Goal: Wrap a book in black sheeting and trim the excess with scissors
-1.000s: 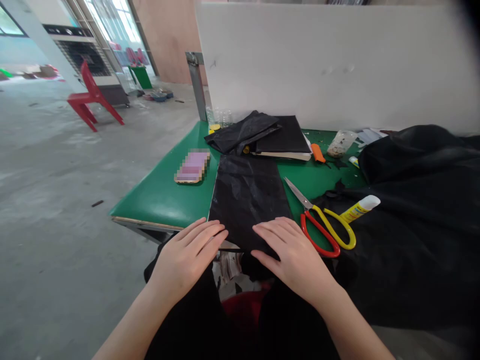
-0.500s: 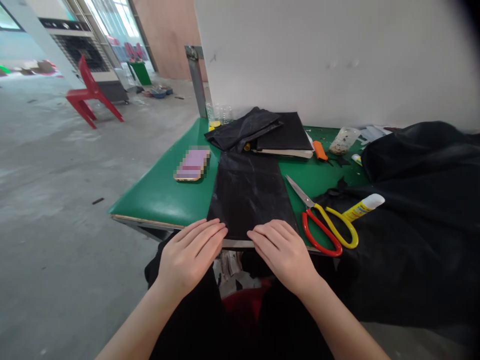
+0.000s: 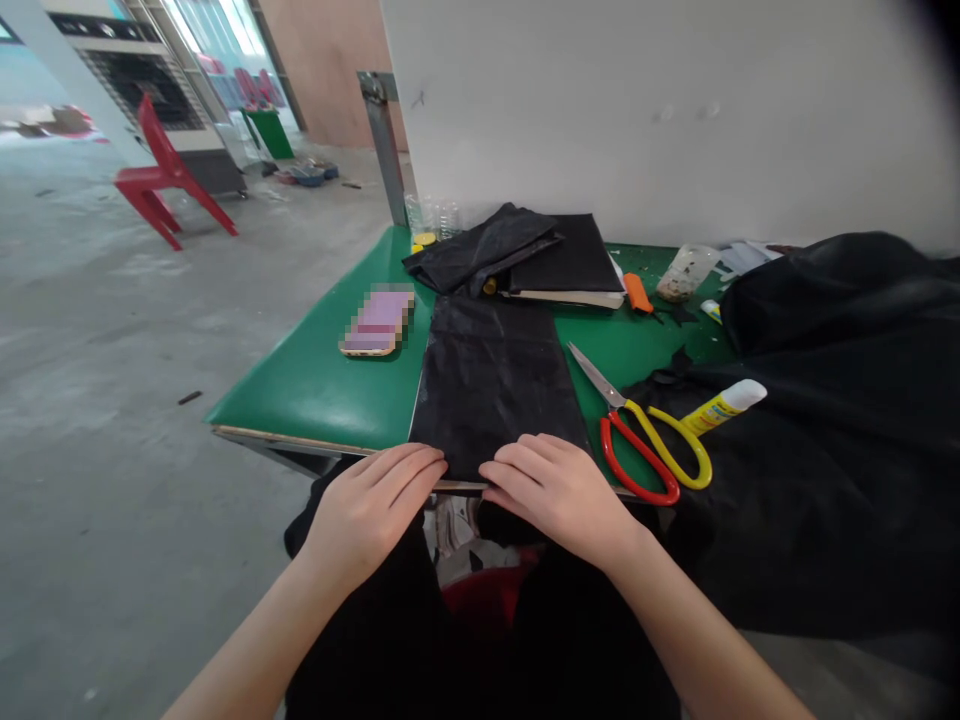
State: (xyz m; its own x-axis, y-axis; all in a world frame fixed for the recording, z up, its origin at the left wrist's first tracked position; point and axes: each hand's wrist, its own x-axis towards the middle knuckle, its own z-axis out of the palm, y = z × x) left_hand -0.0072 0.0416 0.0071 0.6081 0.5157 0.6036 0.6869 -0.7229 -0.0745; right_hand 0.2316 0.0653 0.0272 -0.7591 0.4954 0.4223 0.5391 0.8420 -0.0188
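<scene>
A flat black sheet (image 3: 495, 385) lies on the green table (image 3: 330, 375), its near end at the front edge. My left hand (image 3: 375, 505) presses that end's left corner, fingers together and curled over the edge. On the right part of the same edge my right hand (image 3: 559, 490) grips with fingers together; its thumb is partly below the edge. Scissors (image 3: 641, 435) with one red and one yellow handle lie just right of the sheet, blades slightly apart. A glue stick (image 3: 724, 405) with a white cap rests beside them.
Behind the sheet are folded black material (image 3: 487, 250) and a black-covered book (image 3: 574, 265). A phone (image 3: 379, 322) lies at left. An orange tool (image 3: 637, 293), a clear plastic cup (image 3: 686, 273) and a large black cloth (image 3: 832, 450) are at right. A red chair (image 3: 161, 180) stands on the floor.
My right hand has shifted slightly left along the near edge, closer to my left hand, and its thumb now shows below the edge. The whole view has moved slightly.
</scene>
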